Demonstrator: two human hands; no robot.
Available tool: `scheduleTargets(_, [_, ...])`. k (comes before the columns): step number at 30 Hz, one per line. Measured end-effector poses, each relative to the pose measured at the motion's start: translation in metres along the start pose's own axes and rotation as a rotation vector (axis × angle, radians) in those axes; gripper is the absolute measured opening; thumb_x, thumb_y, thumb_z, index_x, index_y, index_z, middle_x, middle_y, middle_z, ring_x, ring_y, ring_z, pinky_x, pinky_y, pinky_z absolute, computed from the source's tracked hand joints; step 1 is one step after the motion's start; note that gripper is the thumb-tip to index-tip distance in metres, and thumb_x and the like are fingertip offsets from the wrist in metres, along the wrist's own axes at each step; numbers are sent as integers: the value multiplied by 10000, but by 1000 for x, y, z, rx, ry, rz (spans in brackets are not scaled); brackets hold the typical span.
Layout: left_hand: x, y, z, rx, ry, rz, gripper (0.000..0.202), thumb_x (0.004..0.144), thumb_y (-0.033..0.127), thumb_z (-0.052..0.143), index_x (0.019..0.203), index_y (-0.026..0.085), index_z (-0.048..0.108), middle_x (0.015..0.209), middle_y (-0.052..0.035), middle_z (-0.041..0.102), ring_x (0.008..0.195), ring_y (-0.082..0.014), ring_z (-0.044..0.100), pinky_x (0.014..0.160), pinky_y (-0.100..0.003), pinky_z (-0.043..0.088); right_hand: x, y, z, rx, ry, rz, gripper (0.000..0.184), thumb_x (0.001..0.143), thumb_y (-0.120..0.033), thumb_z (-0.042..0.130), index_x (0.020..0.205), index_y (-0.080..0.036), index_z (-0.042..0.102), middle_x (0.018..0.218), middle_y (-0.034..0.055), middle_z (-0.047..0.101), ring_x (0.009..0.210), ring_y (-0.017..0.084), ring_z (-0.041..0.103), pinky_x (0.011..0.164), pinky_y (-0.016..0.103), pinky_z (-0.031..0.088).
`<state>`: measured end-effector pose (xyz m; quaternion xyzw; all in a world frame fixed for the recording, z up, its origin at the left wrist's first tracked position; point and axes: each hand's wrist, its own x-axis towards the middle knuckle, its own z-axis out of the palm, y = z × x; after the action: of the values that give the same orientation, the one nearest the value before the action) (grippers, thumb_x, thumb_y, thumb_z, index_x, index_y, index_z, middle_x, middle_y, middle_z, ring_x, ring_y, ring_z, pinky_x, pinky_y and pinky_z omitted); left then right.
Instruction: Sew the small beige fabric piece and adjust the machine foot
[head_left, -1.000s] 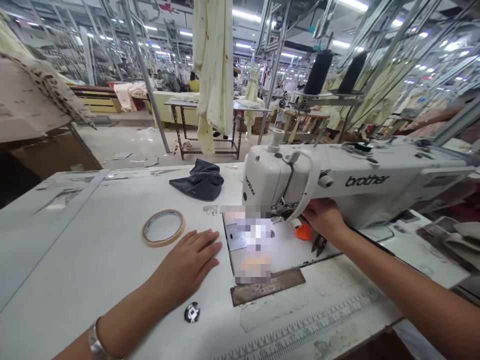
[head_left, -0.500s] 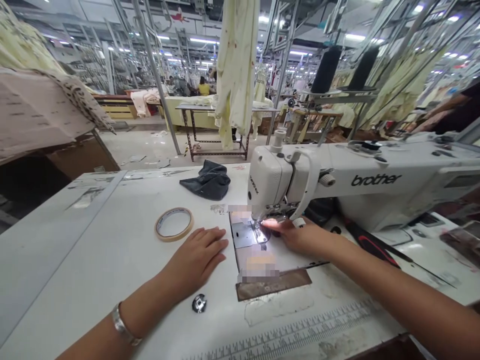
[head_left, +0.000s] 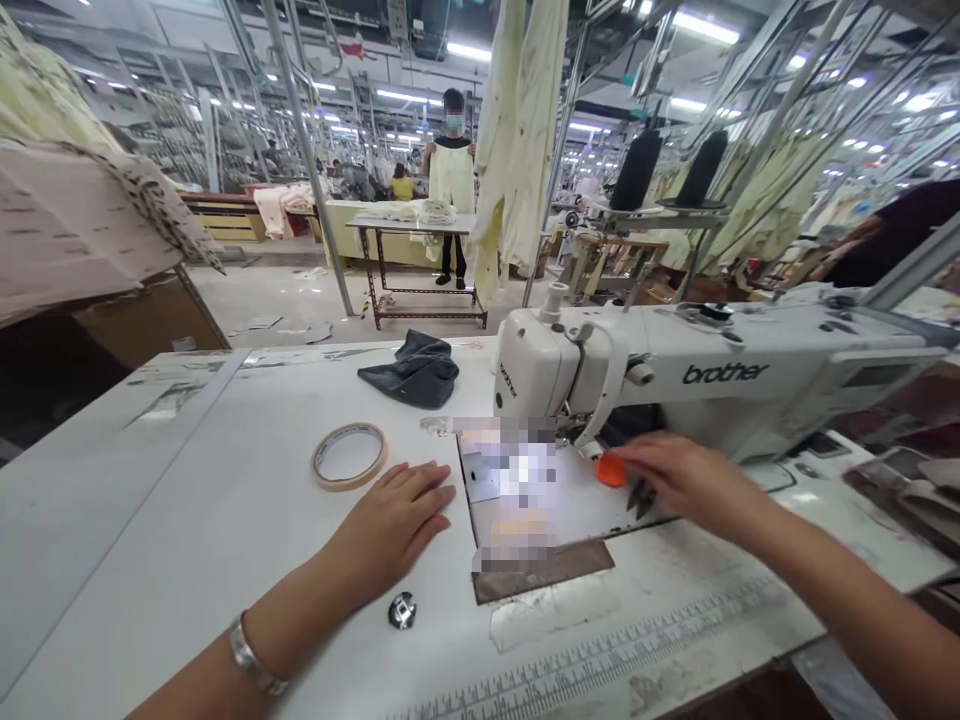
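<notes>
My left hand (head_left: 390, 525) lies flat on the white sewing table (head_left: 187, 500), fingers together, just left of the needle plate and holding nothing. My right hand (head_left: 675, 475) is under the arm of the white Brother sewing machine (head_left: 720, 375). It is closed over small thread snips (head_left: 611, 470) with an orange handle, and their dark blades poke out below the fingers. The needle area is blurred out. A roll of tan tape (head_left: 349, 455) lies just beyond my left fingers. A metal bobbin (head_left: 402, 610) sits near my left wrist.
A crumpled dark cloth (head_left: 412, 372) lies at the table's back, left of the machine head. A printed ruler (head_left: 600, 660) runs along the front edge. Two black thread cones (head_left: 636, 170) stand behind the machine. Pale garments (head_left: 525, 130) hang overhead; a person (head_left: 452, 170) stands at a far table.
My right hand has drawn back to the right from the needle, and the orange snips show again. My left hand has stayed flat. A person now shows in the background.
</notes>
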<state>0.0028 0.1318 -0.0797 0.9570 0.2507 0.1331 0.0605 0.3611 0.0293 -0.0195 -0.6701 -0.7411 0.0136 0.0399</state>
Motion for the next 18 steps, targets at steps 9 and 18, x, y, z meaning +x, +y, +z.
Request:
scheduleTargets(9, [-1,3,2,10,125,-6,269,924,274,431,1143,222,579,1262,-73,554,1153,-252,509,963,-466,445,-116,89,25,131,112,378,326,725,-500,545,995,-346,640,887,122,684,675,319,653,572,429,547])
scheduleTargets(18, [-3,9,-2,116,152,19,272,929,244,417,1132,180,587,1259,-113,552,1156,-252,512,997,-499,419,-106,62,15,154,266,430,370,780,-477,527,1124,-350,475,1025,79,640,883,306,637,736,440,536])
